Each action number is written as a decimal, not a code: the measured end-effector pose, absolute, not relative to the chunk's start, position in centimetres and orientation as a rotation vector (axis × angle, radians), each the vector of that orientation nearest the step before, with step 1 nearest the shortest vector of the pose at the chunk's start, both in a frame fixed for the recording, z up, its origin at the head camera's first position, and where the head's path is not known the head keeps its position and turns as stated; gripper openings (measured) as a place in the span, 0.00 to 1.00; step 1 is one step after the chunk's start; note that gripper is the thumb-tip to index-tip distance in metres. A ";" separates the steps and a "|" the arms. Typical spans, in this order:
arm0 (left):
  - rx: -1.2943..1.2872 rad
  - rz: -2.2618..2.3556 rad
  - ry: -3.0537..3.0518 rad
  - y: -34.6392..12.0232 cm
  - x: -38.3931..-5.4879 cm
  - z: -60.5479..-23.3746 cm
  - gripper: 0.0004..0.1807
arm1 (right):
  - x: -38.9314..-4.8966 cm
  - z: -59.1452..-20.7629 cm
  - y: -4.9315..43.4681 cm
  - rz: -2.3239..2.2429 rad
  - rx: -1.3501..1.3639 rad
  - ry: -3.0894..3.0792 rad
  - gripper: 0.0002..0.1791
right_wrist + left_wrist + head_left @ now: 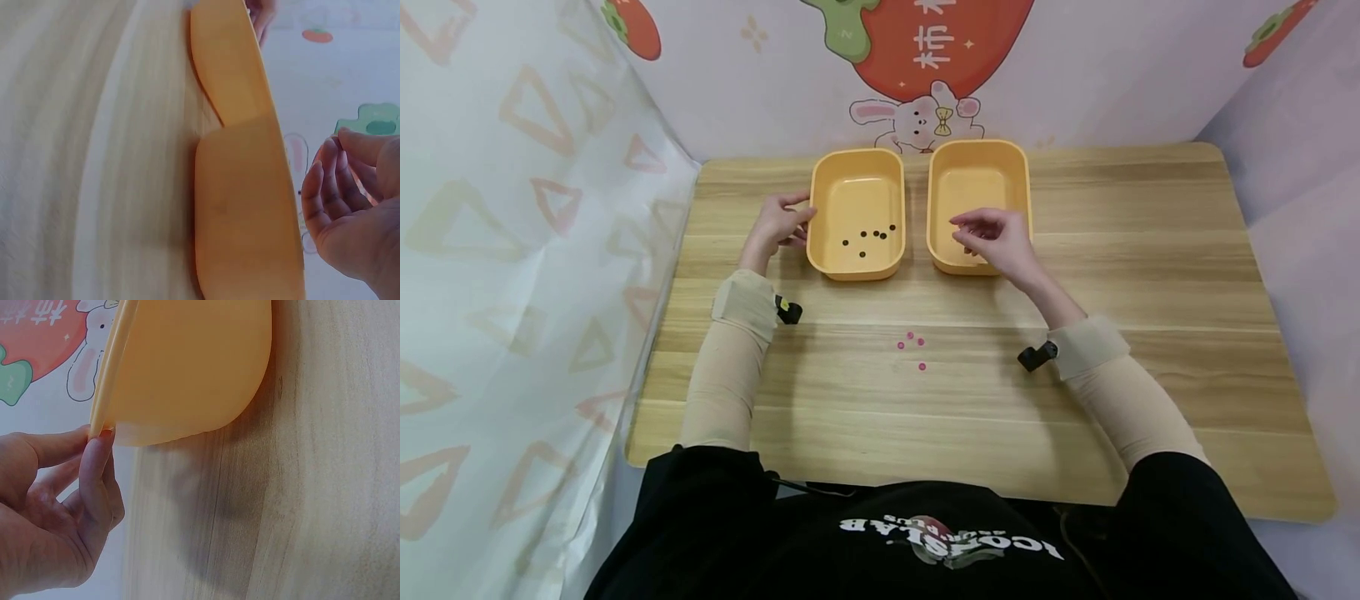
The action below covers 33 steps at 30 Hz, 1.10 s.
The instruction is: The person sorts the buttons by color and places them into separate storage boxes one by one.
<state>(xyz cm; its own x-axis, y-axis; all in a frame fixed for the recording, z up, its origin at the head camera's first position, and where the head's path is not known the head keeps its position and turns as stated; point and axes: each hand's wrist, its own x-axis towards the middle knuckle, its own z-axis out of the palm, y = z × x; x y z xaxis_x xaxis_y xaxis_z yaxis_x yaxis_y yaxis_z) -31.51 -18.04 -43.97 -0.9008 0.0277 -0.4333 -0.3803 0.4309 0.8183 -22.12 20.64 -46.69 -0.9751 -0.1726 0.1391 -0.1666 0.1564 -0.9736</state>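
Note:
My left hand [777,223] pinches the left rim of the left yellow bin [857,273]; the left wrist view shows thumb and fingers [94,469] on that rim. Several small dark round pieces [862,234] lie inside this bin. Over the front part of the right yellow bin [942,179] hovers my right hand [1000,237], its fingers curled and the thumb close to the fingertips. Whether something tiny is between them cannot be made out. Small reddish pieces [968,252] show partly beneath that hand. Several small pink round pieces [910,336] lie on the table.
Both bins stand side by side near the back edge of the wooden table [1150,333]. Behind it rises a wall with a cartoon rabbit [917,121] and red fruit. A patterned sheet [535,250] hangs along the left side.

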 end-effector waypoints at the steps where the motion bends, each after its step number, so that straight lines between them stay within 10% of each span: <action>1: -0.300 1.466 2.305 -18.0 -31.5 -44.0 0.31 | -21.7 -46.6 20.5 -1.997 -0.363 2.385 0.13; 33: -0.331 1.516 2.265 -18.0 -31.6 -43.8 0.32 | -15.5 -51.8 15.4 -1.546 -0.659 2.256 0.12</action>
